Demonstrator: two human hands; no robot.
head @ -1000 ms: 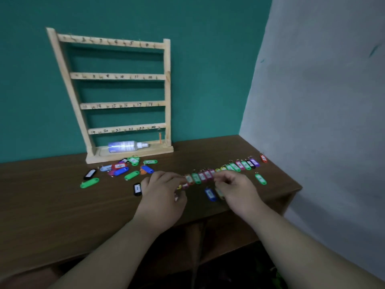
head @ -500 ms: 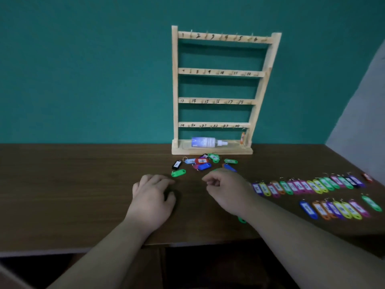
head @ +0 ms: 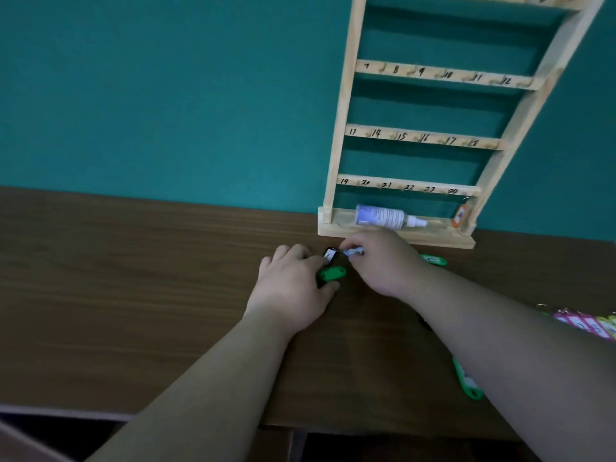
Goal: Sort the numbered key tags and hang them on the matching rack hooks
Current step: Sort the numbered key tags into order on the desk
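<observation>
A wooden rack [head: 336, 135] with numbered hook rows stands against the teal wall; one orange tag [head: 460, 216] hangs at its lower right. In front of its base, my left hand [head: 293, 288] pinches a green key tag [head: 333, 273], with a black tag [head: 330, 254] just beyond its fingertips. My right hand [head: 383, 265] pinches a light blue tag [head: 353, 251] next to it. Another green tag [head: 433, 260] shows past my right wrist. The rest of the loose pile is hidden under my right hand.
A white bottle [head: 383, 216] lies on the rack's base. A row of pink and yellow-green tags [head: 586, 325] sits at the right edge, and a green tag [head: 466, 381] lies beside my right forearm. The wooden table [head: 133, 278] ends near the bottom.
The view has swung left and closer to the rack. Both hands moved forward from the table's middle to the loose pile, and each has taken hold of a tag.
</observation>
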